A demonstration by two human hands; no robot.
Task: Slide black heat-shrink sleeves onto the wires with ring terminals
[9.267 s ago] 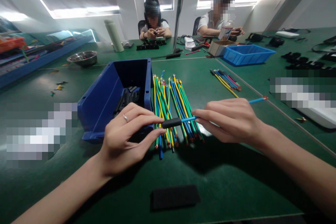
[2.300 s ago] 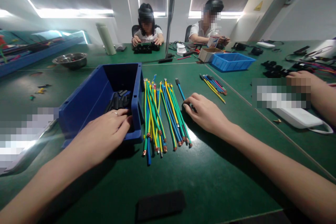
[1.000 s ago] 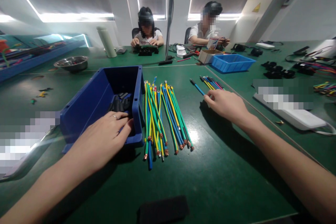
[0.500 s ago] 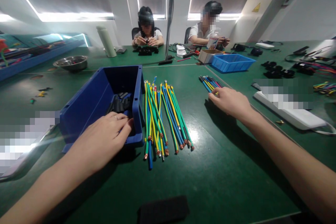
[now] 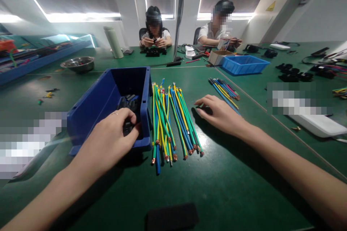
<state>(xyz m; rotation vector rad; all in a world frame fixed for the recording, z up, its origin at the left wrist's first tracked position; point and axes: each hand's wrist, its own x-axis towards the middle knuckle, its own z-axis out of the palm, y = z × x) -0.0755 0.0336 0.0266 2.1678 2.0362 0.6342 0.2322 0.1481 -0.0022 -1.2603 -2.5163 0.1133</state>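
Note:
My left hand [image 5: 116, 130] reaches over the front of the dark blue bin [image 5: 89, 97], its fingers curled down among small black pieces [image 5: 130, 103]; whether it grips one is hidden. Right of the bin lies a bundle of green, yellow and blue wires [image 5: 176, 119] with bare copper ends toward me. Over the green table, between that bundle and a smaller group of wires [image 5: 223, 90], is my right hand [image 5: 214, 112]. Its thumb and fingers are apart with nothing between them.
Behind are a metal bowl [image 5: 78, 64], a green bottle [image 5: 113, 42], a light blue tray [image 5: 244, 65] and a cardboard box [image 5: 217, 57]. A white power strip [image 5: 320, 122] lies right, a black block [image 5: 172, 218] in front. Two people sit across the table.
My right hand has moved left and toward me, away from the smaller wire group. My left hand's fingers have shifted among the black pieces. The view has turned slightly left.

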